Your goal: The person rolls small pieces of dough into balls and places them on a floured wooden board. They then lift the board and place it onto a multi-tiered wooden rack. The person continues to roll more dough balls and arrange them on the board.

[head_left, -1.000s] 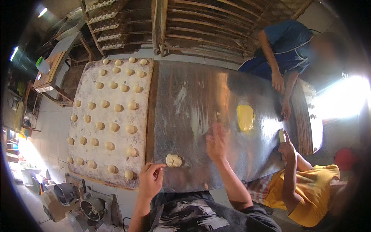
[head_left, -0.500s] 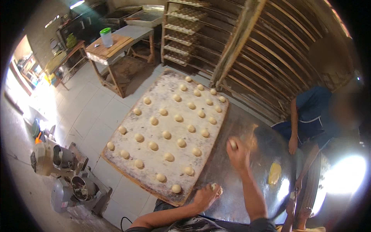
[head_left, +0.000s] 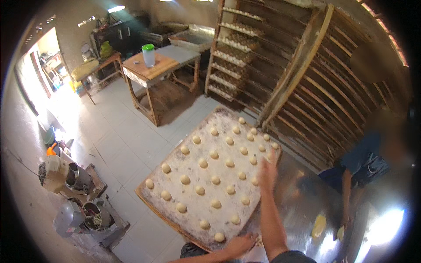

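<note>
Smooth, pale dough balls [head_left: 215, 180] sat in loose rows, mostly to the left of the right hand [head_left: 267, 173] and beyond the left hand [head_left: 242, 245], on a broad wooden board [head_left: 224, 115] whose floury surface was mottled with grey patches. The right hand reached over the board's right edge, so blurred that I could not tell whether its fingers were spread or pinching a ball; it partly covered the dough nearest it. The left hand lay low at the board's near corner, fingers curled beside a pale lump [head_left: 258, 241], mostly hidden, and its grip could not be made out. Right of both hands stretched a dull, reflective metal tabletop [head_left: 291, 210] bearing a soft yellow slab [head_left: 319, 225]. Farther right, a co-worker in blue [head_left: 364, 153] was dim and partly lost against the glare. Beyond the hands stood a slatted wooden rack [head_left: 322, 24], its upper end cut off; well left of them, two metal mixer bowls [head_left: 79, 179] showed, their contents hard to read.
</note>
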